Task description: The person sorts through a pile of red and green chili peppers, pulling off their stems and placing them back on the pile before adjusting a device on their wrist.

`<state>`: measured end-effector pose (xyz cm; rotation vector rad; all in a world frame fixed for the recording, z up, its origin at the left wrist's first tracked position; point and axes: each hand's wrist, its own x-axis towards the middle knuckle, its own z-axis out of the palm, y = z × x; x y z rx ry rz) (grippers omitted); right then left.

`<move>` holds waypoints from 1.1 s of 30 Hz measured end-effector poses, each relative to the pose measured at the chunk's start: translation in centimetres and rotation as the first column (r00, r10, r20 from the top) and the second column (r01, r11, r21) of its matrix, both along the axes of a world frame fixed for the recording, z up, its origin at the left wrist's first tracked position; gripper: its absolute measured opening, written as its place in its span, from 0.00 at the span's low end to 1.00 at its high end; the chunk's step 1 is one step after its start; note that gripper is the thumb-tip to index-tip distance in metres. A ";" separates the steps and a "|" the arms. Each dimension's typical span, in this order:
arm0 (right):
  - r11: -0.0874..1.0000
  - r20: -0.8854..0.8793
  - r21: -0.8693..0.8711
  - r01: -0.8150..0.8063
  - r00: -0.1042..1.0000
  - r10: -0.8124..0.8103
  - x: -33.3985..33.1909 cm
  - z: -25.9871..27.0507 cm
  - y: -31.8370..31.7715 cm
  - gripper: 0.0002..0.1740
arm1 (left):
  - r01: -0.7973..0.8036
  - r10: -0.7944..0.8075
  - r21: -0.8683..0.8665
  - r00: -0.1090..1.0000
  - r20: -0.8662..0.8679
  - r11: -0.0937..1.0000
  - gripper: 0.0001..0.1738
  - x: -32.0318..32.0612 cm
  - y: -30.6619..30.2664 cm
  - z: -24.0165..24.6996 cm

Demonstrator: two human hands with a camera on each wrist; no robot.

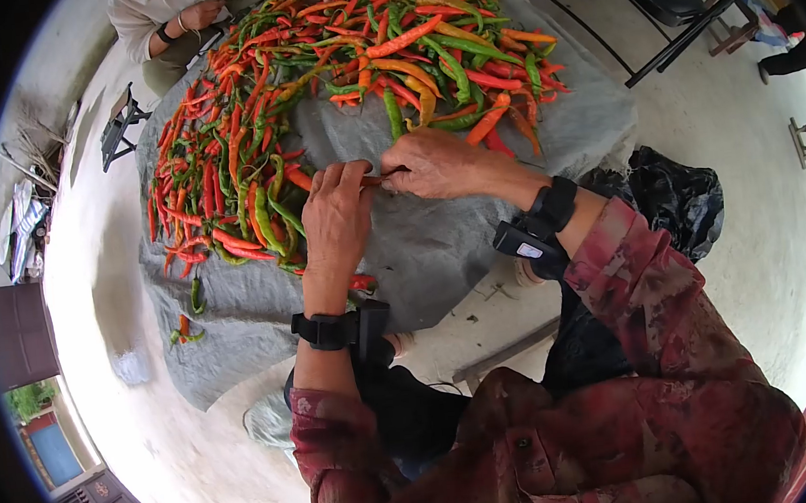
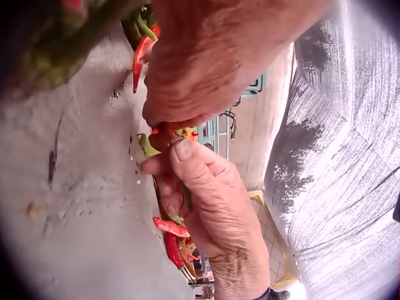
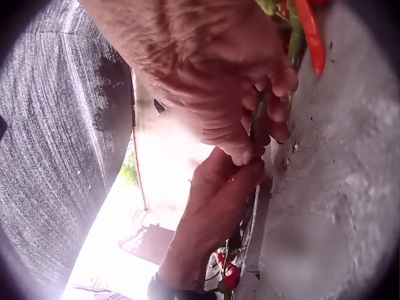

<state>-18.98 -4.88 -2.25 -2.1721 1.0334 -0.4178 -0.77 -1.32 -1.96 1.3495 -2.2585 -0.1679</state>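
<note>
Grey sheet (image 1: 415, 274) below | pepper (image 1: 373, 180) over it, between left hand (image 1: 336, 217) and right hand (image 1: 445, 163), pinched by both | likely light, smooth, firm, easily snapped | best held lightly near stem end

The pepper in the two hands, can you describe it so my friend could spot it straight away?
Find the big grey sheet with its heap of peppers. At the heap's near side, a left hand and a right hand almost meet. The pepper is the reddish bit showing between them; both hands hold it, while its neighbours lie in the heap.
</note>
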 end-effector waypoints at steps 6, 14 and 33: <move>0.970 0.110 0.206 -0.129 0.988 0.108 -1.4 1.5 -1.3 0.16 | 0.013 0.005 0.162 0.994 -0.111 0.987 0.10 1.6 0.9 1.9; 0.921 0.450 0.263 0.287 0.808 -0.380 -2.6 2.2 -2.3 0.18 | -0.370 0.366 -0.261 0.928 -0.063 0.892 0.16 7.9 -0.7 1.9; 0.945 0.252 -0.215 0.246 0.949 -0.190 -0.1 0.7 -1.1 0.08 | 0.187 -0.170 0.034 0.946 -0.275 0.982 0.13 -1.3 1.8 1.6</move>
